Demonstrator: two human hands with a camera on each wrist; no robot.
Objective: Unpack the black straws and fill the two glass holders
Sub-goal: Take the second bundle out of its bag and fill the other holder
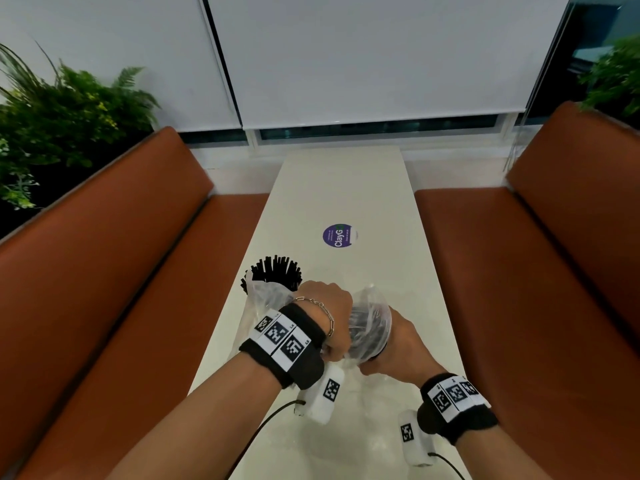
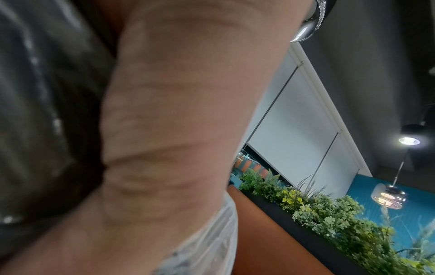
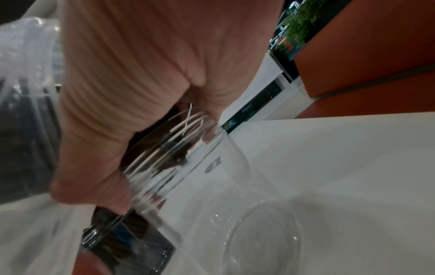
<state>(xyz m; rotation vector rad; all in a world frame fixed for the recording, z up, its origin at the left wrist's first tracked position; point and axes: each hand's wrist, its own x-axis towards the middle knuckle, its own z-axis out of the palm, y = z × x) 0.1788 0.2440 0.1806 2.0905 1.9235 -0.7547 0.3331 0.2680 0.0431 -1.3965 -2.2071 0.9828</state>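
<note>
**One holder filled, second being loaded with bagged straws**

The first clear glass holder (image 1: 273, 277), standing on the long white counter (image 1: 346, 188) just beyond the left hand (image 1: 329, 317), is already showing a full fan of black plastic straws (image 1: 277, 268) rising from it, though a crumpled clear plastic bag (image 1: 266, 299) is lying against its near side and hiding the glass itself. So roughly half the job looks done.

The second clear cylindrical glass holder (image 3: 188, 167) is being tilted over the counter by the right hand (image 1: 398, 344), whose fingers (image 3: 113, 195) are wrapping round its wall near the rim. The left hand is curling its fingers round a bundle of black straws inside a clear plastic wrapper (image 1: 370, 320) and is pressing that bundle at the mouth of this holder. In the right wrist view some dark straw ends (image 3: 132, 223) are showing through the glass, so the bundle seems partly in. What is left, by my reading: seating the straws fully, drawing the wrapper off, and standing the holder upright.

The wrapper is the main obstacle, since it is bunching between the straws and the rim. Loose plastic is also spreading on the counter under both wrists.

Around the work, a round purple sticker (image 1: 340, 236) is sitting farther along the counter, rust-brown upholstered benches (image 1: 104, 271) are flanking both sides, and green leafy plants (image 1: 52, 126) are standing behind them.
</note>
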